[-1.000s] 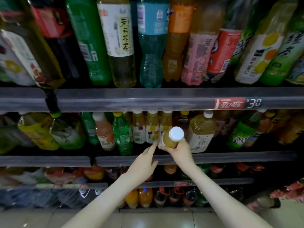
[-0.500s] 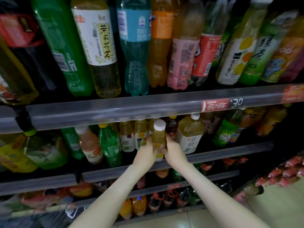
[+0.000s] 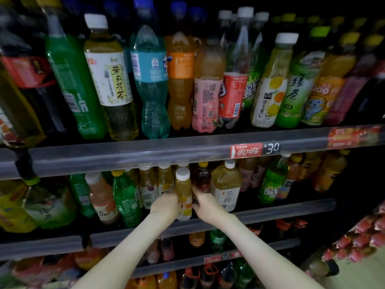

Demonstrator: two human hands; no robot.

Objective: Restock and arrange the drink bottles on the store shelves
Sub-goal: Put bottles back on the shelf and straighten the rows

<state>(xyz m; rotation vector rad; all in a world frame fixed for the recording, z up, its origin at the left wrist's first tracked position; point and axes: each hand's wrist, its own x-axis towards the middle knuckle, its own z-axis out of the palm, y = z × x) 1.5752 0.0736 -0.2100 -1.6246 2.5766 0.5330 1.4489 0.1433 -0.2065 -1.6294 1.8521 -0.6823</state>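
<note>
Clasped low by left hand [image 3: 165, 205] and right hand [image 3: 205, 202], fingers curled round it, the small white-capped plastic bottle of yellow juice [image 3: 183, 197] stands upright at the middle shelf [image 3: 270, 213] front edge, looking full, stiff, probably slick.

You see a red Coca-Cola price tag [image 3: 255, 150] marked 30, and blurred red packets [image 3: 358, 240] at your right, above pale floor [image 3: 364, 275].

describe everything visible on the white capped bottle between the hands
The small bottle looks like clear plastic, with a white cap, yellowish juice and a label printed with fruit shapes. It stands upright at the front of the shelf. The left hand and right hand hold its lower sides.
</note>
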